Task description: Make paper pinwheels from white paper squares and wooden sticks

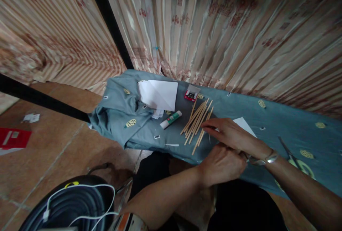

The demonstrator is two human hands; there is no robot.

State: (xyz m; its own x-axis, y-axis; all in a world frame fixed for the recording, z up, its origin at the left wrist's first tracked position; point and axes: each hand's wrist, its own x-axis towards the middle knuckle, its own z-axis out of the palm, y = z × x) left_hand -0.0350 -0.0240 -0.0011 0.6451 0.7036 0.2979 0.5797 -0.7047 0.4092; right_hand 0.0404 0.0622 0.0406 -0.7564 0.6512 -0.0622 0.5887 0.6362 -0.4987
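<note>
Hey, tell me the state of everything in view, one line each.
Wooden sticks: loose pile.
Right hand: bent over the sticks, grip unclear.
Left hand: curled, contents hidden.
Glue stick: on its side, cap apparently on.
Red box: open, dark bits inside.
White sheet: lying flat.
Scissors: lying down, whether open unclear.
White cable: loosely looped.
Blue cloth: bunched at one end.
Curtain: hanging in folds.
</note>
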